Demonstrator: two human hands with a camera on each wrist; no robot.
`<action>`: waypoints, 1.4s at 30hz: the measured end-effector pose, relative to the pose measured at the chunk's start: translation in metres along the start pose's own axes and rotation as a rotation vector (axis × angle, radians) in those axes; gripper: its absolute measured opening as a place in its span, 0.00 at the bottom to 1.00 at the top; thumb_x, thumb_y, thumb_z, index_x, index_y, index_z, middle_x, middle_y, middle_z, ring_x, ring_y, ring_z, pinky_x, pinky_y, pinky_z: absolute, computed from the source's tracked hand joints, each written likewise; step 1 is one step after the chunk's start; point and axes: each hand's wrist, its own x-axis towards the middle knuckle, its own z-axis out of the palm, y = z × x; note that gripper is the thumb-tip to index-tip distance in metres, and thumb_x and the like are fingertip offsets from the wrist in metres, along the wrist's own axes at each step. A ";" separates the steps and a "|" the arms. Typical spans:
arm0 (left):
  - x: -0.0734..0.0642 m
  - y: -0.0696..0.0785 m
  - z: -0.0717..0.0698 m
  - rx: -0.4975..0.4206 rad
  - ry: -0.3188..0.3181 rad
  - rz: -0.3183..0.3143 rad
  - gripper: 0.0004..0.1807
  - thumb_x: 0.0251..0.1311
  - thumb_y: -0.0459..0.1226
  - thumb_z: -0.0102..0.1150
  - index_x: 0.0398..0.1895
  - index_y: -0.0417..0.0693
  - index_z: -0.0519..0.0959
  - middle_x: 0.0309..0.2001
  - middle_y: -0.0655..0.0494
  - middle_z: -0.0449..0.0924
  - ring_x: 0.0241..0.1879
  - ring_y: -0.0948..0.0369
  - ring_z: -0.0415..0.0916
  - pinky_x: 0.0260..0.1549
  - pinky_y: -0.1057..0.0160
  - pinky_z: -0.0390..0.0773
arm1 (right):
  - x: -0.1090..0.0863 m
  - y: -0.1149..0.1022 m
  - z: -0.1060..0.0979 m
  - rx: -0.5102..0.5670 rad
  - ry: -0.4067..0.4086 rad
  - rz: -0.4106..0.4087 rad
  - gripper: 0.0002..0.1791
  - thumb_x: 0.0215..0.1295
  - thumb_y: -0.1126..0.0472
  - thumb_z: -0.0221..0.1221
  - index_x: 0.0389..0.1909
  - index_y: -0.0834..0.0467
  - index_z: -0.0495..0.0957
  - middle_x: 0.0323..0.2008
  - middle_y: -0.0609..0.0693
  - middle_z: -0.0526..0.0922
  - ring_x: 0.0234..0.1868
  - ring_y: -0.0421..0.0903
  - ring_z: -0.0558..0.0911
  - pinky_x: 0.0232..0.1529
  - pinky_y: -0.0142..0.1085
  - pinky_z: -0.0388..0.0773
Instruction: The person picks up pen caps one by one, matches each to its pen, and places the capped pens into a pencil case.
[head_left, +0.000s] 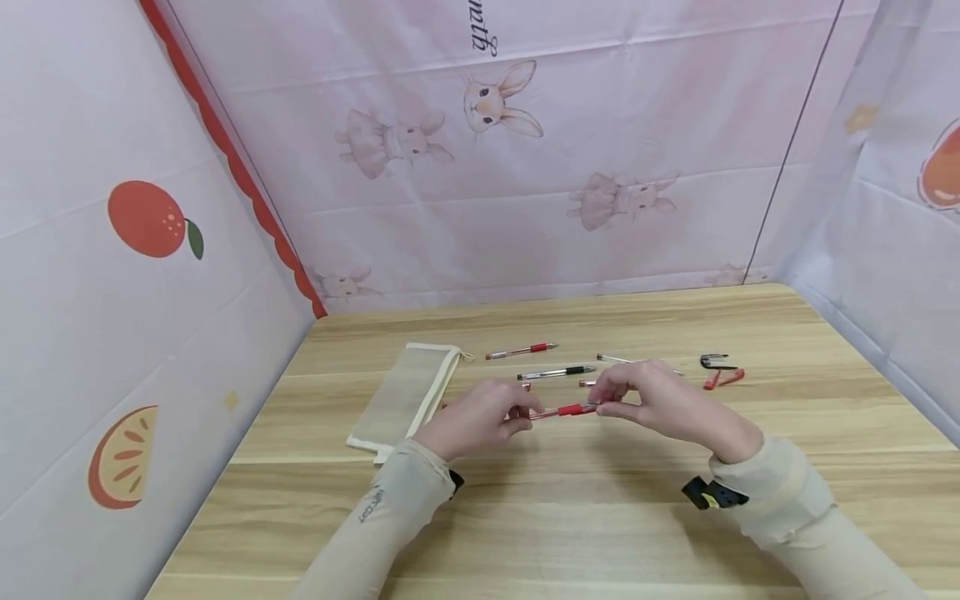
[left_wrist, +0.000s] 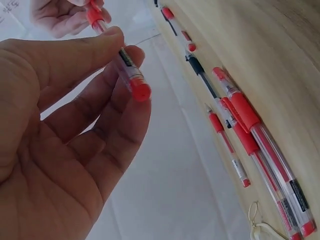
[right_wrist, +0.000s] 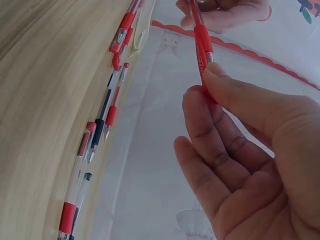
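Observation:
A red gel pen (head_left: 573,410) is held lengthwise between both hands, over the table's middle. My left hand (head_left: 491,415) pinches its clear barrel close to the red end plug (left_wrist: 141,92), thumb against the index finger. At the other end my right hand (head_left: 660,404) pinches the pen by the tip, where a red cap clip (right_wrist: 200,62) lies along the red grip. Its thumb and forefinger partly hide that end. Behind the hands lie a black pen (head_left: 555,372) and an uncapped red pen (head_left: 521,351). Two capped red pens (left_wrist: 275,160) show together in the left wrist view.
A cream mesh pouch (head_left: 401,398) lies flat on the table left of the hands. Loose black caps (head_left: 717,362) and red caps (head_left: 723,379) lie at the right. A clear-barrelled pen (head_left: 618,358) is partly behind the right hand. Printed cloth walls (head_left: 480,250) enclose the wooden table (head_left: 540,533).

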 end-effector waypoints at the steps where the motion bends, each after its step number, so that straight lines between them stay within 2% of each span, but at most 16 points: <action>1: 0.000 0.000 0.000 -0.007 -0.005 -0.005 0.10 0.68 0.30 0.70 0.50 0.45 0.90 0.44 0.53 0.92 0.39 0.68 0.83 0.41 0.72 0.83 | 0.000 0.000 0.000 0.005 -0.013 0.010 0.06 0.70 0.61 0.71 0.44 0.48 0.87 0.38 0.40 0.92 0.40 0.31 0.86 0.43 0.33 0.84; 7: 0.004 -0.001 0.001 0.039 -0.032 -0.019 0.08 0.69 0.32 0.70 0.48 0.47 0.90 0.43 0.58 0.92 0.38 0.70 0.82 0.41 0.72 0.82 | 0.001 0.007 0.002 0.010 -0.069 0.037 0.06 0.71 0.59 0.70 0.46 0.49 0.87 0.40 0.39 0.90 0.41 0.33 0.86 0.44 0.35 0.86; 13: 0.011 -0.005 0.004 0.084 -0.052 -0.026 0.06 0.69 0.32 0.71 0.45 0.50 0.90 0.43 0.61 0.91 0.37 0.69 0.80 0.41 0.72 0.82 | -0.002 0.013 0.001 -0.002 -0.084 0.043 0.13 0.72 0.57 0.69 0.54 0.54 0.87 0.50 0.49 0.91 0.48 0.42 0.89 0.54 0.51 0.87; 16: 0.015 -0.007 0.007 0.107 -0.069 -0.024 0.06 0.69 0.32 0.70 0.44 0.51 0.90 0.43 0.62 0.90 0.37 0.69 0.79 0.40 0.72 0.81 | -0.005 0.017 0.000 0.022 -0.089 0.056 0.15 0.73 0.56 0.69 0.57 0.55 0.86 0.54 0.53 0.90 0.52 0.47 0.89 0.58 0.53 0.86; 22: 0.022 -0.012 0.015 0.143 -0.095 -0.010 0.06 0.71 0.33 0.68 0.45 0.53 0.90 0.44 0.64 0.90 0.36 0.69 0.79 0.39 0.72 0.80 | -0.010 0.028 -0.004 0.037 -0.080 0.101 0.18 0.72 0.58 0.69 0.60 0.57 0.85 0.53 0.54 0.90 0.54 0.52 0.89 0.60 0.55 0.84; 28: 0.030 -0.015 0.022 0.139 -0.134 -0.025 0.05 0.71 0.35 0.70 0.45 0.54 0.90 0.39 0.65 0.88 0.35 0.69 0.78 0.40 0.71 0.80 | -0.017 0.036 -0.011 0.019 -0.080 0.142 0.19 0.74 0.57 0.68 0.62 0.55 0.84 0.50 0.51 0.90 0.53 0.48 0.89 0.59 0.53 0.85; 32: 0.035 -0.016 0.026 0.137 -0.155 -0.034 0.05 0.71 0.36 0.70 0.44 0.55 0.90 0.37 0.66 0.87 0.35 0.68 0.77 0.40 0.72 0.79 | -0.020 0.041 -0.013 0.007 -0.066 0.134 0.19 0.74 0.56 0.68 0.62 0.55 0.84 0.49 0.50 0.91 0.51 0.45 0.89 0.57 0.51 0.86; 38: 0.041 -0.017 0.031 0.172 -0.153 -0.001 0.04 0.71 0.35 0.69 0.43 0.53 0.90 0.34 0.66 0.85 0.33 0.68 0.77 0.38 0.73 0.77 | -0.025 0.045 -0.017 0.003 -0.050 0.121 0.18 0.75 0.58 0.67 0.61 0.57 0.84 0.47 0.48 0.91 0.49 0.43 0.89 0.57 0.51 0.86; 42: 0.045 -0.016 0.032 0.182 -0.169 -0.008 0.04 0.71 0.34 0.69 0.43 0.53 0.89 0.32 0.65 0.84 0.32 0.68 0.75 0.37 0.73 0.76 | -0.029 0.047 -0.020 -0.007 -0.049 0.146 0.18 0.74 0.58 0.67 0.61 0.58 0.85 0.47 0.48 0.91 0.50 0.43 0.89 0.58 0.53 0.85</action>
